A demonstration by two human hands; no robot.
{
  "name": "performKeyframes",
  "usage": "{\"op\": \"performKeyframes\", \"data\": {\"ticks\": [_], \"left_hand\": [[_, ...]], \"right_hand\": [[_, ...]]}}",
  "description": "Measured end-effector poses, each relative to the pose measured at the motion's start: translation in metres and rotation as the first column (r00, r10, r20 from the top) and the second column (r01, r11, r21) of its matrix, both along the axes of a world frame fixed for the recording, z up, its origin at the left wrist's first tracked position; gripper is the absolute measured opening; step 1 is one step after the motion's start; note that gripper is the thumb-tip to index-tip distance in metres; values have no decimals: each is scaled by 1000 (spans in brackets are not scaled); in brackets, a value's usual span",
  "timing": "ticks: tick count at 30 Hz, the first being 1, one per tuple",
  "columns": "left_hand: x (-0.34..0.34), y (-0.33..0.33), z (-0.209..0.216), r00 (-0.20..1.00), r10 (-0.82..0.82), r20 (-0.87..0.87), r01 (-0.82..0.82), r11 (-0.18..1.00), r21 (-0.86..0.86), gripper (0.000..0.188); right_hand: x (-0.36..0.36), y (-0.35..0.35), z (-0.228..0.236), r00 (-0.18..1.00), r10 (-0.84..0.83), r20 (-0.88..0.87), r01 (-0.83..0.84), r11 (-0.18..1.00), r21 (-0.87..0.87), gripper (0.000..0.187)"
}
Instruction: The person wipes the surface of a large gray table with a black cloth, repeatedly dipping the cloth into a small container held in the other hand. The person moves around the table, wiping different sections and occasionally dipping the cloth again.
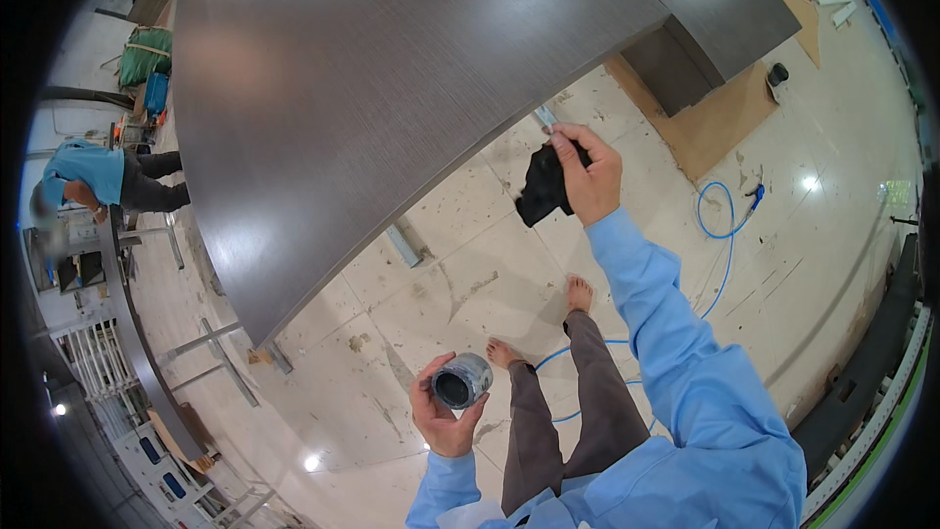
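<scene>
My left hand [446, 421] is wrapped round a small open can [464, 381], grey and smeared outside, dark within. It is held low, in front of my legs. My right hand [593, 179] pinches a crumpled black cloth [544, 184] just off the near edge of a large dark wood-grain tabletop [421, 69]. Past the right fingertips shows a short pale metal piece [545, 117]; whether the fingers touch it or it lies behind them, I cannot tell.
A blue air hose [729, 235] curls over the tiled floor on the right and behind my legs. Brown cardboard [703, 152] lies under the panel's open corner. Metal legs [402, 246] show below the tabletop. Another person in a blue shirt [90, 171] stands far left.
</scene>
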State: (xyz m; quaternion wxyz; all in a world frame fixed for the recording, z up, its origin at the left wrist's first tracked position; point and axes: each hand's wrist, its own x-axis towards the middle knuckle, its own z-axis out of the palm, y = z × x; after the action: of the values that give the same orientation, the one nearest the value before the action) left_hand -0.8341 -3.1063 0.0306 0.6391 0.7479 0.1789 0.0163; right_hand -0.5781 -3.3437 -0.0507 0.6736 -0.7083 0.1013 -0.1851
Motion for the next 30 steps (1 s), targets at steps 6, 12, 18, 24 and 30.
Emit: {"op": "performKeyframes", "data": {"ticks": [6, 12, 18, 24, 30], "left_hand": [[-10, 16, 4, 1000, 15, 9, -15, 999, -39, 77], [-24, 39, 7, 999, 30, -11, -30, 1000, 3, 78], [-26, 41, 4, 999, 35, -18, -35, 999, 8, 79], [-16, 33, 5, 1000, 16, 19, -16, 1000, -27, 78], [8, 7, 9, 1000, -29, 0, 29, 1000, -2, 80]], "right_hand": [[-17, 43, 8, 931, 360, 59, -334, 906, -258, 11], [-10, 28, 7, 999, -18, 27, 22, 990, -140, 11], [-3, 6, 6, 970, 243, 21, -214, 891, -400, 13], [43, -84, 20, 933, -358, 24, 349, 890, -294, 16], [34, -92, 2, 997, 15, 79, 18, 913, -408, 13]]}}
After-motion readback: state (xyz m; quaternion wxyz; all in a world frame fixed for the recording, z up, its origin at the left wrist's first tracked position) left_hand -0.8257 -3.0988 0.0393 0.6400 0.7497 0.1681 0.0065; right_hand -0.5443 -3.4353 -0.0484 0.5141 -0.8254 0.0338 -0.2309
